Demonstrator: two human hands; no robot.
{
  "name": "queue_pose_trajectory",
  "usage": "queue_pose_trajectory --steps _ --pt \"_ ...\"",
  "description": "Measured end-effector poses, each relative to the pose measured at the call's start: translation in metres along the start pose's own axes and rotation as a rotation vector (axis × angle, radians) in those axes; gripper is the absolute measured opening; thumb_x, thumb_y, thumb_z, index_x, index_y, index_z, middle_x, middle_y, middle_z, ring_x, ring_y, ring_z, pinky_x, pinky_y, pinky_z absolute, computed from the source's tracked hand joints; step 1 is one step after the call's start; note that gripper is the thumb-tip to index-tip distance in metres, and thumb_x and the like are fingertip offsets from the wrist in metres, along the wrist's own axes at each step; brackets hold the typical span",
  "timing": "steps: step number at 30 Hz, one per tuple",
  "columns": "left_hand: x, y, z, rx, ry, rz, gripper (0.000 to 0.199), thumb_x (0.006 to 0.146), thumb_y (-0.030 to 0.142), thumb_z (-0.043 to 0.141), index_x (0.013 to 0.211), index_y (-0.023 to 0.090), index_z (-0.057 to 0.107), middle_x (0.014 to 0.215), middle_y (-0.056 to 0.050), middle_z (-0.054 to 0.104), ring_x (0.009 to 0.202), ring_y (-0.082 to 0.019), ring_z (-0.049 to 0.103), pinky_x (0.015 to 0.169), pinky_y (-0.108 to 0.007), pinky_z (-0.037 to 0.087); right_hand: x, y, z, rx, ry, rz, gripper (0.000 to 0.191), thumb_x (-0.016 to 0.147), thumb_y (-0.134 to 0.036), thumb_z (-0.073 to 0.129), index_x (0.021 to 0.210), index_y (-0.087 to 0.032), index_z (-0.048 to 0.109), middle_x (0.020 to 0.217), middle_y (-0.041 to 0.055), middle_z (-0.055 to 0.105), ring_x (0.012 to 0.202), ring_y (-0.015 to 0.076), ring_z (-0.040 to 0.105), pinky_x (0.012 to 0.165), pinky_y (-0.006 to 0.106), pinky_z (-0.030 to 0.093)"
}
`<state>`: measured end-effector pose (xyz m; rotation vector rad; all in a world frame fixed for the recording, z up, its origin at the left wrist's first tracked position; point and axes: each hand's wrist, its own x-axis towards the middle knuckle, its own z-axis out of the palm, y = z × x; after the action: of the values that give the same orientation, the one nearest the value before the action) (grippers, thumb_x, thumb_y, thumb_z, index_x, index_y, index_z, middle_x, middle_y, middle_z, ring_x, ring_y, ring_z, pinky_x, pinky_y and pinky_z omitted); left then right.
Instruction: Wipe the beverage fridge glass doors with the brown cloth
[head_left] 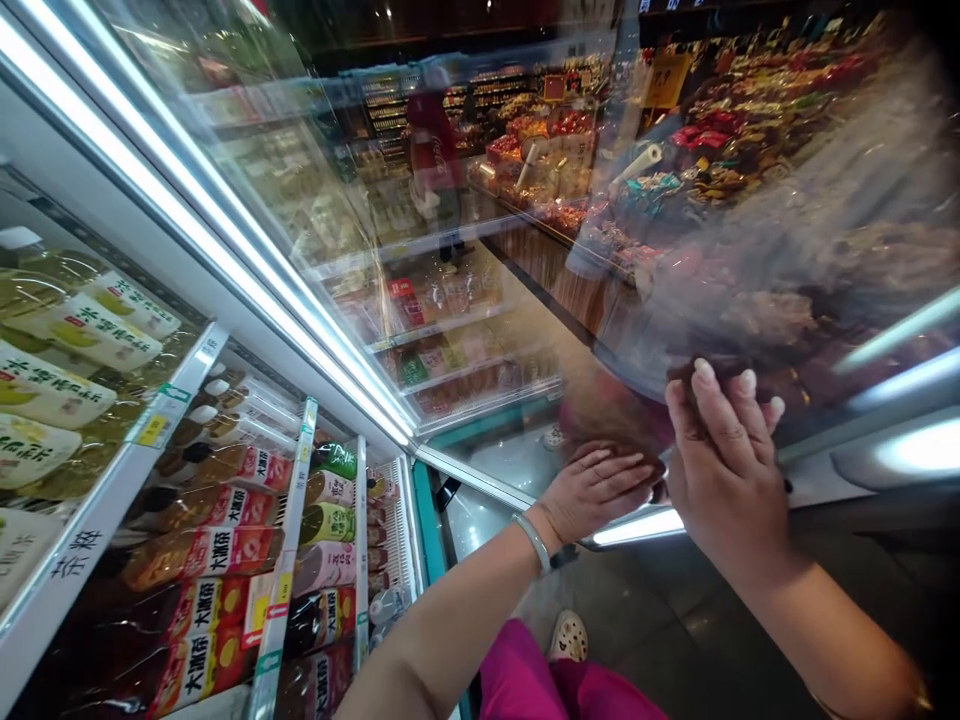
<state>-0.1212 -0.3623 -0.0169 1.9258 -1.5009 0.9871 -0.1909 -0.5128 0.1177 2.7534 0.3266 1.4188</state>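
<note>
L hand (pixel 604 488) & R hand (pixel 731 450) are pressing on the glass door (pixel 484 455), L fingers close, R slightly spread; can't tell what's under them. Door's standing open beside fridge bottles (pixel 225 550); any shift needs flat palms.

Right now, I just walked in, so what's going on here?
Someone has both bare hands on the glass door of a drinks fridge. The left hand and right hand lie open against it, side by side. The door stands open, and bottles line the shelves to the left. Neither hand holds a bottle.
</note>
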Motion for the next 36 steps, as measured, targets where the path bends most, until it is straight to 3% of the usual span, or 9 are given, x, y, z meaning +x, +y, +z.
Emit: queue_pose_trajectory --steps 5,9,12,15,19,23,26,30,36 --pt "-0.032 -0.034 -0.017 0.047 0.069 -0.033 0.023 0.097 0.021 0.065 0.116 0.033 0.071 0.140 0.002 0.070 0.151 -0.015 0.046 0.126 -0.038 0.042 0.001 -0.005 -0.002 -0.045 0.005 -0.014 0.086 0.083 -0.005 0.071 0.162 -0.014 0.039 0.162 0.0137 0.041 0.156 0.0386 0.029 0.132 0.052 0.021" --pt "0.008 -0.075 -0.066 0.109 0.300 -0.170 0.030 0.096 0.011 0.064 0.122 0.027 0.064 0.149 -0.007 0.061 0.158 -0.021 0.033 0.126 -0.047 0.041 0.006 -0.010 -0.001 -0.037 0.003 0.039 0.087 0.083 -0.011 0.072 0.162 -0.019 0.038 0.164 0.0123 0.039 0.153 0.0428 0.032 0.129 0.058 0.027" --pt "0.040 -0.087 -0.083 0.085 0.512 -0.339 0.038 0.097 0.013 0.063 0.132 0.025 0.056 0.160 -0.012 0.048 0.159 -0.027 0.032 0.126 -0.057 0.038 0.006 -0.014 0.004 -0.033 -0.018 0.080 0.090 0.085 -0.014 0.070 0.165 -0.022 0.031 0.166 0.0125 0.034 0.152 0.0460 0.032 0.126 0.064 0.029" --pt "0.038 -0.075 -0.065 0.056 0.514 -0.377 0.037 0.098 0.018 0.064 0.133 0.027 0.055 0.163 -0.012 0.045 0.160 -0.030 0.027 0.127 -0.063 0.033 0.001 -0.017 0.013 -0.061 -0.005 0.083 0.094 0.085 -0.018 0.072 0.166 -0.021 0.026 0.166 0.0152 0.030 0.151 0.0490 0.032 0.122 0.068 0.032" --pt "-0.013 -0.056 -0.023 -0.003 0.027 -0.021 0.030 0.099 0.025 0.063 0.126 0.038 0.064 0.153 0.006 0.060 0.154 -0.016 0.040 0.128 -0.042 0.039 -0.009 -0.016 0.025 -0.101 0.012 0.052 0.096 0.082 -0.018 0.076 0.165 -0.018 0.029 0.165 0.0168 0.032 0.150 0.0490 0.035 0.121 0.064 0.037" --pt "-0.058 -0.072 -0.014 -0.041 -0.088 0.143 0.025 0.100 0.031 0.064 0.122 0.040 0.067 0.143 0.013 0.067 0.140 -0.005 0.056 0.122 -0.025 0.044 -0.014 -0.010 0.029 -0.128 0.026 0.014 0.094 0.082 -0.019 0.077 0.164 -0.018 0.032 0.165 0.0177 0.034 0.152 0.0465 0.033 0.123 0.061 0.034" --pt "-0.069 -0.090 -0.025 0.028 -0.047 0.106 0.031 0.096 0.029 0.070 0.125 0.038 0.067 0.143 0.009 0.068 0.142 -0.009 0.055 0.125 -0.032 0.041 -0.015 -0.007 0.029 -0.161 0.010 0.005 0.086 0.088 -0.024 0.070 0.164 -0.016 0.031 0.167 0.0196 0.033 0.154 0.0453 0.030 0.123 0.066 0.032" --pt "-0.055 -0.084 -0.026 0.161 0.220 -0.146 0.036 0.089 0.019 0.076 0.122 0.032 0.069 0.140 -0.002 0.069 0.148 -0.022 0.050 0.124 -0.046 0.044 -0.020 -0.016 0.039 -0.182 0.002 -0.001 0.081 0.092 -0.026 0.068 0.164 -0.013 0.032 0.167 0.0212 0.032 0.156 0.0399 0.028 0.126 0.059 0.030" --pt "-0.037 -0.059 -0.010 0.074 0.436 -0.312 0.029 0.093 0.015 0.067 0.118 0.029 0.068 0.148 -0.004 0.062 0.154 -0.025 0.041 0.122 -0.048 0.047 -0.046 -0.063 0.102 -0.074 -0.095 -0.051 0.066 0.101 -0.014 0.050 0.164 -0.015 0.030 0.153 0.0153 0.057 0.161 0.0221 0.018 0.132 0.049 0.013"
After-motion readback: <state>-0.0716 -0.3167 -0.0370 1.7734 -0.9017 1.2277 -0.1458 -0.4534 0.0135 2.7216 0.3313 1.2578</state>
